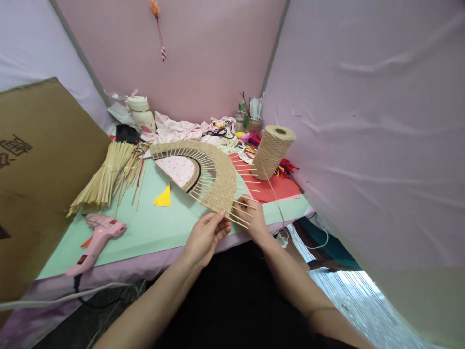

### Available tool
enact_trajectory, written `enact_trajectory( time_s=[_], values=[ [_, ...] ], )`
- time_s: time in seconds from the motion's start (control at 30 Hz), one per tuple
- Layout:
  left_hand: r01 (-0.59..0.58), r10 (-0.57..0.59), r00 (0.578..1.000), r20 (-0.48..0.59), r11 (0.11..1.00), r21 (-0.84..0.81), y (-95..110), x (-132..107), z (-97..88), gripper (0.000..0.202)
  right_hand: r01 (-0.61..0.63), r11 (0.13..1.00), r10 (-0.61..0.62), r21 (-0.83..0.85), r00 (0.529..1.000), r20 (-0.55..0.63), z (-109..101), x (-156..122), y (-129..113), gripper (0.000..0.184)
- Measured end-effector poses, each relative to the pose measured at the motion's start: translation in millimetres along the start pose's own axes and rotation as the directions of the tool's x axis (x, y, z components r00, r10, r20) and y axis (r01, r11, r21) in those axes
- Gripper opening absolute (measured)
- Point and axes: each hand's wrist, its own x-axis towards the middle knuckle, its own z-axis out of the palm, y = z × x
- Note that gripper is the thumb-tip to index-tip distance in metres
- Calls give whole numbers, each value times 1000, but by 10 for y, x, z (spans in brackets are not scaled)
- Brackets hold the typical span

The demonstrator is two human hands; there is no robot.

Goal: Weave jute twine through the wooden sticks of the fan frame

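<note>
A half-round fan (214, 172) of thin bamboo sticks, woven over with tan twine, lies on the mint-green table top (152, 228). My left hand (205, 237) pinches the woven edge at the fan's near end, fingers closed on it. My right hand (252, 218) rests on the bare stick ends just to the right, fingers curled over them and holding the twine strand. That strand runs up to a tall spool of tan twine (271, 151) standing at the right. A pink dotted inner panel (179, 169) and a yellow tassel (163, 198) belong to the fan.
A bundle of bamboo sticks (103, 179) lies at left, a pink glue gun (96, 237) near the front edge. A brown cardboard box (39, 179) stands far left. Red paper (271, 186), coloured pipe cleaners (285, 167), cloth, a bottle (141, 114) and small pots sit at the back.
</note>
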Motion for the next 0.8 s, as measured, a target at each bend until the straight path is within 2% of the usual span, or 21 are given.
enact_trajectory(
  time_s=[0.13, 0.2, 0.27, 0.4, 0.53, 0.63, 0.8],
  values=[
    [-19, 19, 1000, -13, 998, -59, -47, 30, 36, 23, -32, 999, 31, -16, 999, -35, -88, -36, 51, 23],
    [15, -17, 999, -29, 998, -58, -43, 35, 46, 16, -52, 999, 52, 10, 998, -43, -99, -58, 93, 23],
    [91, -93, 995, -29, 993, -69, -25, 42, 46, 10, -56, 997, 59, 45, 996, -68, -85, -72, 132, 24],
    [272, -269, 962, 43, 955, -120, 25, 78, 20, 15, -43, 991, 60, 128, 990, -131, -42, -85, 167, 27],
    [371, -359, 927, 106, 918, -140, 47, 133, -12, 16, -36, 985, 64, 170, 985, -161, -50, -94, 140, 29],
    [390, -376, 920, 114, 909, -147, 31, 158, -30, 16, -41, 981, 72, 191, 984, -162, -83, -94, 109, 30],
    [355, -345, 934, 89, 925, -135, -13, 165, -51, 12, -83, 982, 103, 171, 988, -114, -201, -112, 130, 28]
  ],
)
